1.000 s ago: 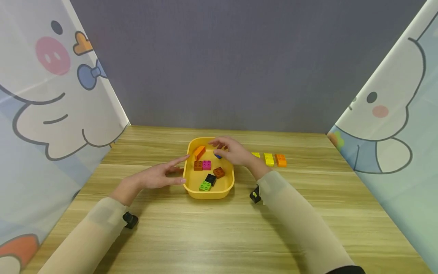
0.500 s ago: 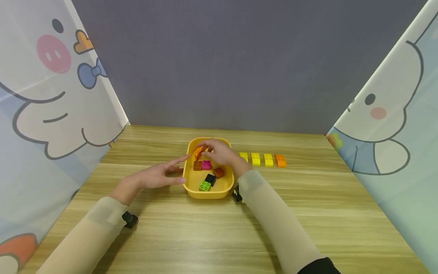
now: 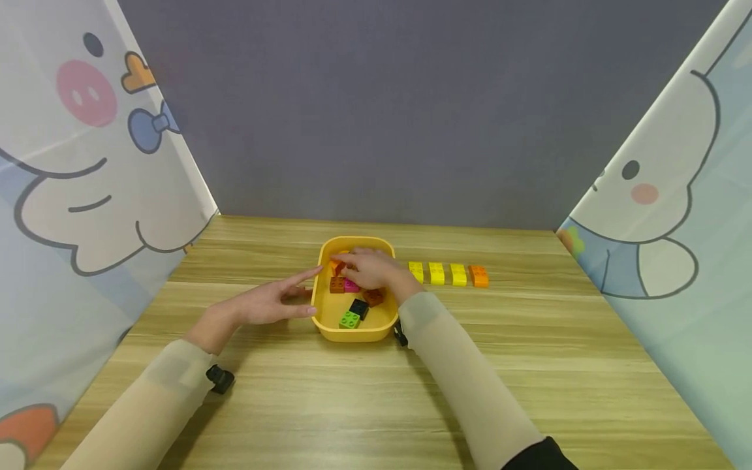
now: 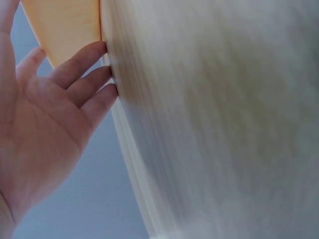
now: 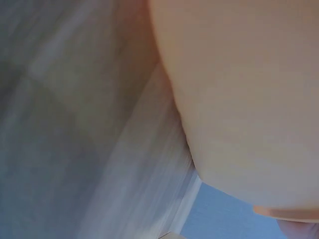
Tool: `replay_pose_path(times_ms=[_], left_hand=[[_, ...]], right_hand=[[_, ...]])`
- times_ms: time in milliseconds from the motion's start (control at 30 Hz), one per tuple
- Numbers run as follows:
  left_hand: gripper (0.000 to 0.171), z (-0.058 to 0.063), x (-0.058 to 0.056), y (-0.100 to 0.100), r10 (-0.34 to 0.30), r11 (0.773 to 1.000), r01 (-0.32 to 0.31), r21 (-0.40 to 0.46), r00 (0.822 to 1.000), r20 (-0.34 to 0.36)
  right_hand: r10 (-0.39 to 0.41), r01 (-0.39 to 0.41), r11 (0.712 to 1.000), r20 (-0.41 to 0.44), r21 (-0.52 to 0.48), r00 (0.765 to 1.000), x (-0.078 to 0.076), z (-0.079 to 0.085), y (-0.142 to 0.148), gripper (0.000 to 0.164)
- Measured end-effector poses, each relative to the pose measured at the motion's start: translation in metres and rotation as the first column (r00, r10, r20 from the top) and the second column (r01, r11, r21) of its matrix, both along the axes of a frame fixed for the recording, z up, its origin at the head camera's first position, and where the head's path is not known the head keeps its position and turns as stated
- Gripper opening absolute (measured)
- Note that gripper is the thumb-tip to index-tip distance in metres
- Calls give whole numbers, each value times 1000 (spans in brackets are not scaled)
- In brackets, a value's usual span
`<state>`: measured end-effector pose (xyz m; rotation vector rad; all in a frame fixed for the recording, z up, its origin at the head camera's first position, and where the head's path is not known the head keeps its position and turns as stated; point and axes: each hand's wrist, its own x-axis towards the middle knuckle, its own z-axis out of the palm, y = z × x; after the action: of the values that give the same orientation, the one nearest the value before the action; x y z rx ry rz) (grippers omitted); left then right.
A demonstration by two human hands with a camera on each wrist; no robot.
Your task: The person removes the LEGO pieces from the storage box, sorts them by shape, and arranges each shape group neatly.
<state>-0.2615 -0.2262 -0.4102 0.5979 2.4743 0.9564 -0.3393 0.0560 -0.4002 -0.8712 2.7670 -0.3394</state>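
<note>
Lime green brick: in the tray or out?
In: the head view shows the lime green brick inside the yellow tray, close to its near wall, beside the black brick.

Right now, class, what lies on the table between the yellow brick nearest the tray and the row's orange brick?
A second yellow studded brick and a third yellow studded brick lie between those two, as the head view shows.

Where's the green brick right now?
In the head view, the lime-green brick is inside the yellow tray, toward the end nearest the person, just to the near left of the black brick.
</note>
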Motion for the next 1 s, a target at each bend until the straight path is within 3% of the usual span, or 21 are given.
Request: replay_pose_path(times_ms=[333, 533, 800, 1000], left_hand=[[95, 1, 0, 0, -12, 1000, 11, -16, 1000, -12], [95, 2, 0, 0, -6, 1000, 6, -7, 1000, -1], [96, 2, 0, 0, -7, 1000, 7, -9, 1000, -3], [96, 1, 0, 0, -6, 1000, 6, -9, 1000, -1]], right_hand=[[-14, 13, 991, -9, -135, 1000, 5, 2, 4, 30], [-59, 64, 956, 26, -286, 998, 5, 1, 7, 15], [-84, 103, 914, 67, -392, 994, 5, 0, 10, 13], [-66, 83, 890, 53, -449, 996, 3, -1, 13, 23]])
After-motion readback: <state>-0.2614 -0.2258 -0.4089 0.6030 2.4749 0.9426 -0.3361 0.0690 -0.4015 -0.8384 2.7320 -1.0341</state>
